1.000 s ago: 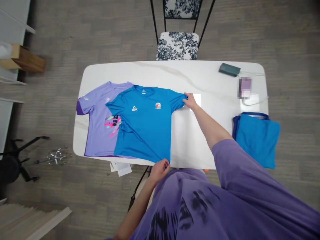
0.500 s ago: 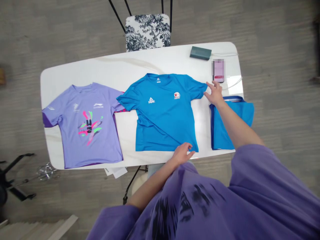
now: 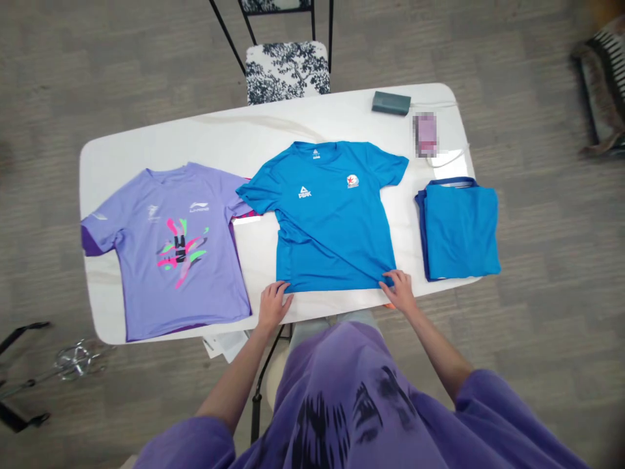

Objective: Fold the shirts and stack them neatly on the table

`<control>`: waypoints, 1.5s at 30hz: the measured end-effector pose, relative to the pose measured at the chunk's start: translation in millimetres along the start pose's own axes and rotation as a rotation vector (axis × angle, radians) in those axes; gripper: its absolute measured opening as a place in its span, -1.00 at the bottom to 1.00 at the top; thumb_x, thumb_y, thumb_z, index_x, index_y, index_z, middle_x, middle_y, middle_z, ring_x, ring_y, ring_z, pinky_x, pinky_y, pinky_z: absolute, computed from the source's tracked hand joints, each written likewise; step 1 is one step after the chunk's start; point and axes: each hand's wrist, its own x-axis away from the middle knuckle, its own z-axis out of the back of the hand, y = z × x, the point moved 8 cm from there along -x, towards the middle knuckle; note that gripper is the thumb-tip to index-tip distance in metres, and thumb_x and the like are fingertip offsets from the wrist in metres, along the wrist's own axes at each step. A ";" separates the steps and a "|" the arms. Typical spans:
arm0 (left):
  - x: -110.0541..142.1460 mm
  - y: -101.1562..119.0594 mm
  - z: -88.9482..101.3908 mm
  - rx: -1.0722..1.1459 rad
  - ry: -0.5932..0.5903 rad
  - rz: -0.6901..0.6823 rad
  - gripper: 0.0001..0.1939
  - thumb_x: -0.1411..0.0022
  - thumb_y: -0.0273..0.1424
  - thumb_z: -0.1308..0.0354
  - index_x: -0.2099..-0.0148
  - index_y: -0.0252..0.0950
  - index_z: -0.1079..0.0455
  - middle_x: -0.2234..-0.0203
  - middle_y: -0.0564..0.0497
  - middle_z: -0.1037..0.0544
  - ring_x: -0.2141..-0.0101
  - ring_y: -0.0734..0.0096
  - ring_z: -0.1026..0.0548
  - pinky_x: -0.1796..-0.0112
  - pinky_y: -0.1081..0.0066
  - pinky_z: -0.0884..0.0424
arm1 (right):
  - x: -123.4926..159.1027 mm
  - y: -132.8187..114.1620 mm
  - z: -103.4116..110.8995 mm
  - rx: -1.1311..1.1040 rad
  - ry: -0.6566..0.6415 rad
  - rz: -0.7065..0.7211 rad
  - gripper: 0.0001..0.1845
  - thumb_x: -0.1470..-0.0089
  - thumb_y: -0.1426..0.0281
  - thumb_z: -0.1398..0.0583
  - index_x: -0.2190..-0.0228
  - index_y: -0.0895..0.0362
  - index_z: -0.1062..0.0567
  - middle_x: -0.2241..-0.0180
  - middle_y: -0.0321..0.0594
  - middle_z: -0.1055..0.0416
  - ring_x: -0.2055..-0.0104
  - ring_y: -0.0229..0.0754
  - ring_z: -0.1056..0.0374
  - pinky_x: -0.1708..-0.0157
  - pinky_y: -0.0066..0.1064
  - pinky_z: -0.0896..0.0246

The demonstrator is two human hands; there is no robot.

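A blue short-sleeved T-shirt (image 3: 336, 228) lies face up and spread out on the white table (image 3: 195, 140), with a slanting crease across its lower front. My left hand (image 3: 275, 305) is at its lower left corner, fingertips touching the hem and thumb apart from the fingers. At the lower right corner, the fingertips of my right hand (image 3: 401, 290) rest on the hem, fingers spread. A purple T-shirt (image 3: 141, 260) with a colourful print lies flat to the left, over darker purple and pink cloth. To the right sits a folded blue garment stack (image 3: 461, 231) with a dark blue edge.
A dark green box-shaped device (image 3: 391, 103) with a white cable and a blurred phone (image 3: 426, 135) lie at the table's far right. Beyond the far edge stands a patterned chair (image 3: 288, 71). Some white papers (image 3: 225, 345) show below the near edge.
My right hand has come down from the right sleeve to the lower right hem corner. My left hand has moved left along the hem to the other corner.
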 end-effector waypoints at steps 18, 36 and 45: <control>23.0 -77.3 -73.3 0.159 0.339 -0.489 -0.46 -0.18 -0.45 -0.33 -0.11 0.31 -0.57 0.30 0.11 -0.73 0.30 -0.01 -0.70 0.21 -0.08 -0.66 | 25.0 67.1 -84.2 0.342 0.360 0.231 -0.17 -0.03 -0.17 -0.43 -0.32 -0.50 -0.47 -0.23 -0.19 -0.53 -0.17 0.40 -0.49 -0.17 0.34 -0.32; 114.6 -51.4 -118.3 0.062 -0.022 -0.682 -0.83 -0.51 -0.13 -0.23 0.00 0.09 -0.65 0.25 -0.01 -0.72 0.27 0.11 -0.68 0.19 -0.02 -0.58 | 130.5 13.2 -104.2 0.427 0.475 0.243 -0.37 -0.41 -0.05 -0.15 -0.41 -0.25 -0.43 -0.37 -0.19 -0.46 -0.31 0.26 -0.45 -0.26 0.22 -0.34; -29.7 -60.3 21.9 0.078 0.415 -0.569 -0.45 -0.65 -0.05 0.11 -0.30 -0.23 -0.52 -0.20 -0.14 -0.61 -0.21 0.14 -0.54 -0.27 0.08 -0.43 | 117.1 -155.2 -200.9 0.214 0.361 0.427 -0.09 -0.39 -0.07 -0.23 -0.58 -0.27 -0.04 -0.55 -0.29 -0.15 -0.54 0.23 -0.20 -0.54 0.31 0.02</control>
